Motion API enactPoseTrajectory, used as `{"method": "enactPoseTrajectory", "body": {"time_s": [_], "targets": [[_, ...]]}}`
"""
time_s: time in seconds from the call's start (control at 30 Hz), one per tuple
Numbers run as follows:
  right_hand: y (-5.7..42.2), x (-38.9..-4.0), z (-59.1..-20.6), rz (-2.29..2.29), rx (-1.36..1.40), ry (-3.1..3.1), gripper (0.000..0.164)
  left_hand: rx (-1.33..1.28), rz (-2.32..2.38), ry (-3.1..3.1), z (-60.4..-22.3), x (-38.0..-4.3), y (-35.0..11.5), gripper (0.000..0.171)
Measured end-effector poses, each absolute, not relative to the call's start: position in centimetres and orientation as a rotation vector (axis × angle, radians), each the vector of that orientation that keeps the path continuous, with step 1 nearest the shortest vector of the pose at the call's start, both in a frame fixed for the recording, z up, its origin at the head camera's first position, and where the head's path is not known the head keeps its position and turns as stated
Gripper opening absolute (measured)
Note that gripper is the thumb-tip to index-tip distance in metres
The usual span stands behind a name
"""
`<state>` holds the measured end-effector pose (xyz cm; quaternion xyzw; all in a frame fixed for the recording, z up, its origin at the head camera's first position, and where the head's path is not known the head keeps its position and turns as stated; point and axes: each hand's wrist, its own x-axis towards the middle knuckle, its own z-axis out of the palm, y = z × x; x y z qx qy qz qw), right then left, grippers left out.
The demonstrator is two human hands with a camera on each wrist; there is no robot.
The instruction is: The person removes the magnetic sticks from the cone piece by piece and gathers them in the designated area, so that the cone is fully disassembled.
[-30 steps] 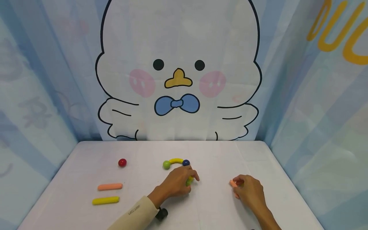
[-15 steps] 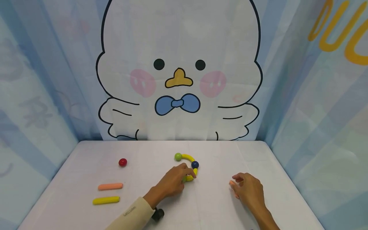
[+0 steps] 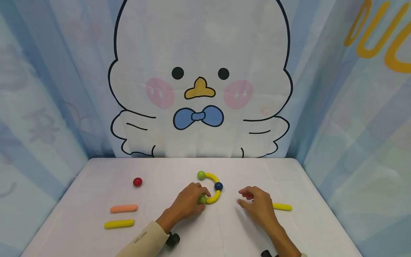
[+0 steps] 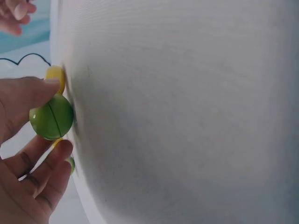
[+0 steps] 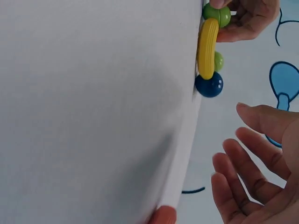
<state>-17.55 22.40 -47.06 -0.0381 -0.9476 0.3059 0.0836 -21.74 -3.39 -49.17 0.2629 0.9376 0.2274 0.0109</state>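
A C-shaped chain lies mid-table: a far light-green ball [image 3: 201, 175], a curved yellow rod [image 3: 212, 176], a dark blue ball [image 3: 218, 186], a second curved yellow rod [image 5: 207, 49] and a near green ball [image 4: 52, 117]. My left hand [image 3: 190, 198] grips that near ball between thumb and fingers, palm partly hiding it in the head view. To the right of the chain, my right hand [image 3: 257, 203] hovers with fingers spread and loosely bent, holding nothing. Behind it lies a straight yellow stick [image 3: 282, 206]; an orange piece [image 5: 164, 215] shows at the right wrist view's bottom edge.
On the table's left side lie a red ball [image 3: 137, 182], an orange stick [image 3: 123, 208] and a yellow stick [image 3: 119, 224]. A printed curtain [image 3: 199, 139] rises along the table's back edge, with more fabric at both sides.
My left hand has drawn back slightly left, turning the chain from an arch to a right-bulging C. My right hand has let go of an orange piece and moved left, uncovering the yellow stick.
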Motion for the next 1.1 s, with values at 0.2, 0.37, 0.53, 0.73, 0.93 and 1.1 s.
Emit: {"method": "enactPoseTrajectory", "body": {"time_s": [0.2, 0.37, 0.53, 0.73, 0.93, 1.1], "targets": [[19.3, -19.0, -47.2, 1.08, -0.032, -2.836, 0.039, 0.733, 0.73, 2.927, -49.4, -21.6, -3.5, 0.025], [17.6, -20.4, -47.9, 1.107, 0.023, -2.84, 0.044, 0.764, 0.749, 2.908, -49.6, -21.6, -3.6, 0.025], [16.4, -21.4, -48.5, 1.066, 0.006, -2.858, 0.046, 0.789, 0.754, 2.904, -49.7, -21.6, -3.5, 0.026], [15.6, -22.0, -48.9, 1.013, -0.028, -2.85, 0.051, 0.789, 0.75, 2.905, -49.6, -21.5, -3.6, 0.026], [15.4, -22.3, -49.1, 0.994, -0.055, -2.847, 0.053, 0.795, 0.739, 2.887, -49.5, -21.5, -3.7, 0.024], [15.3, -22.4, -49.1, 0.995, -0.055, -2.857, 0.052, 0.781, 0.741, 2.844, -49.1, -21.5, -4.1, 0.026]]}}
